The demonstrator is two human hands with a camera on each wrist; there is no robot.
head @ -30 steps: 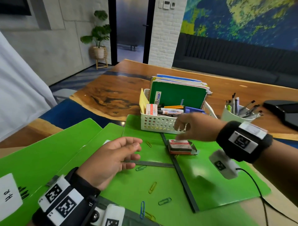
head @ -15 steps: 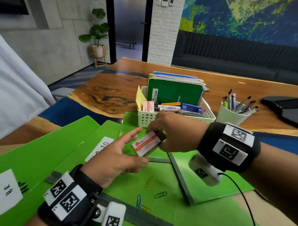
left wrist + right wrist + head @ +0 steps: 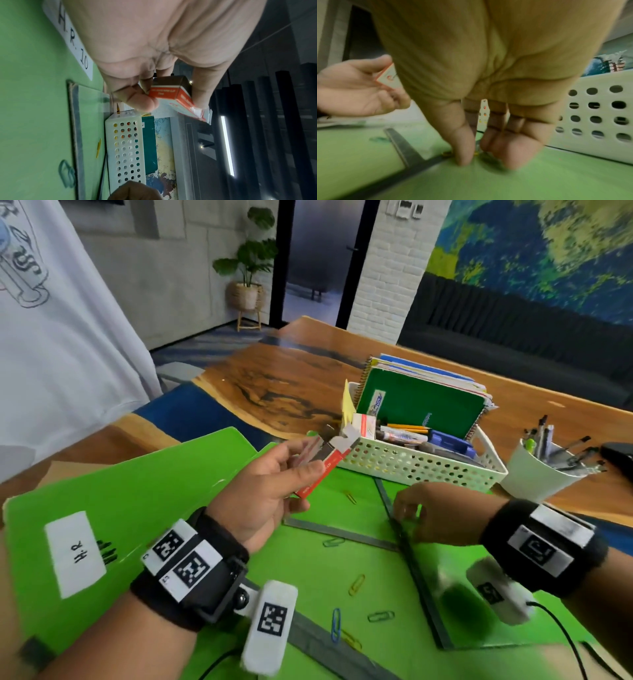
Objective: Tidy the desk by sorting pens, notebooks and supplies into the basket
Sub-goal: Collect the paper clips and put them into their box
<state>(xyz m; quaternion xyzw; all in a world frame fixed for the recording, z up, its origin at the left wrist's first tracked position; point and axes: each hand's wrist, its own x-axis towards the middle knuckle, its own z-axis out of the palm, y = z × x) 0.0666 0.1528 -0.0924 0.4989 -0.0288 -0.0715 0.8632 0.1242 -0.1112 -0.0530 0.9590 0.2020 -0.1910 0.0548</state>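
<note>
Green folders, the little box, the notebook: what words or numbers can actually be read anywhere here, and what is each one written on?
"H.R" on the white paper label of the nearest bright green folder.
"H.R. 10" on the white label of another green folder, left wrist view.
Too blurred to read: print on the small red and white cardboard box in the left hand, and the sticker on the dark green spiral notebook.

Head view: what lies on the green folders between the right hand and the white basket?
Only a yellow paper clip lies between the right hand and the white basket; otherwise bare green folder, per the head view.
</note>
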